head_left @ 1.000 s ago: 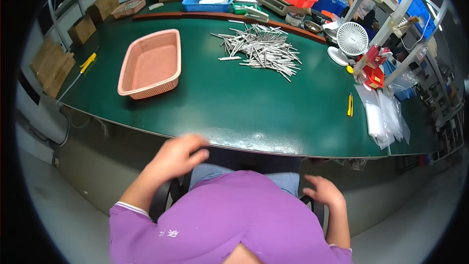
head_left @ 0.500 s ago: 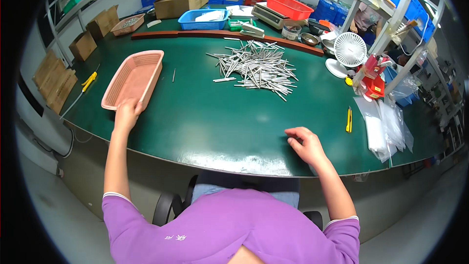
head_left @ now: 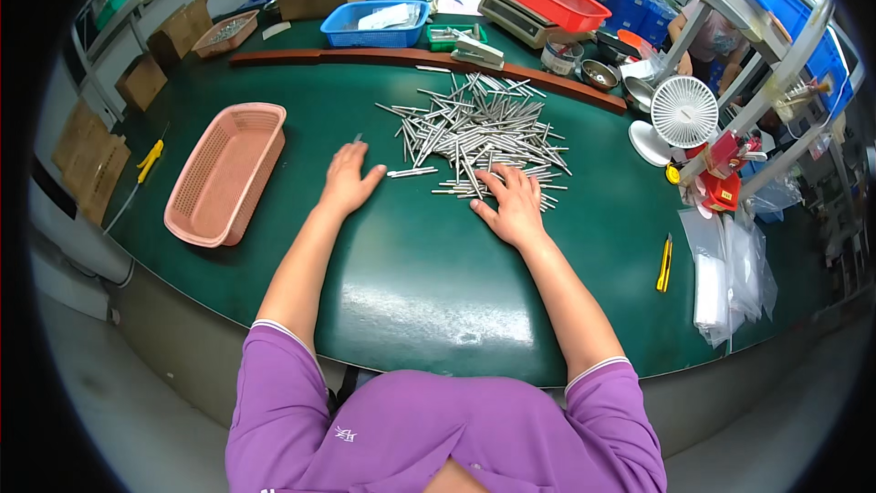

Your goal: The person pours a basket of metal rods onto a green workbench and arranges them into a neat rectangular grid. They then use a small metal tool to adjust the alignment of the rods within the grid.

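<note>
A heap of slim silvery metal rods [head_left: 484, 123] lies on the green tabletop. My right hand [head_left: 513, 207] rests at its near edge, fingers spread over the closest rods and thumb apart. To the left of the heap, my left hand [head_left: 347, 181] reaches forward with its fingers out and thumb apart. Just beyond those fingertips shows the end of a single rod [head_left: 357, 139]; the remainder of it is hidden by the hand. An empty pink plastic basket [head_left: 239, 210] stands farther left, apart from both hands.
A reddish-brown bar [head_left: 365, 57] runs behind the heap. Past it are a blue basket [head_left: 342, 40], a scale [head_left: 525, 23] and a red tray [head_left: 557, 2]. On the right are a white fan [head_left: 684, 111], a yellow cutter [head_left: 664, 263] and plastic bags [head_left: 712, 292]. Another person [head_left: 712, 36] sits beyond.
My left hand has let go of the basket and moved right to the single rod. My right hand has moved forward and left onto the heap's near edge.
</note>
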Tool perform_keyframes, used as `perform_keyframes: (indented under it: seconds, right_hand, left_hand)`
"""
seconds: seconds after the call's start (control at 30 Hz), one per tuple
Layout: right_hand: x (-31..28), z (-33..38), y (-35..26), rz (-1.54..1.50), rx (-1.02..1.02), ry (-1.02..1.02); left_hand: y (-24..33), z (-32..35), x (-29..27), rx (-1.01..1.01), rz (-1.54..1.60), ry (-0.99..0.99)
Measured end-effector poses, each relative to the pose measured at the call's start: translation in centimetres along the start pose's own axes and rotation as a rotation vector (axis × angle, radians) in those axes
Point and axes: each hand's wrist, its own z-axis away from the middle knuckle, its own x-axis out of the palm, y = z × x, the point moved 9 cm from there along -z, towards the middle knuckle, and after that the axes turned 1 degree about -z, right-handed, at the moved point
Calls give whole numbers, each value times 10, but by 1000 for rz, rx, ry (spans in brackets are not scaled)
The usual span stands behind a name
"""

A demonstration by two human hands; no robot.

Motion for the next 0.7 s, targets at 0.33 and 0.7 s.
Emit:
perform_keyframes:
  seconds: [0.33, 0.7]
  right_hand:
    - [-11, 61, -59, -260, -273, -177]
    - [-68, 117, -2, -309, -23, -223]
  left_hand:
    - [154, 84, 23, 216, 221, -211]
    - [186, 171, -11, 168, 206, -310]
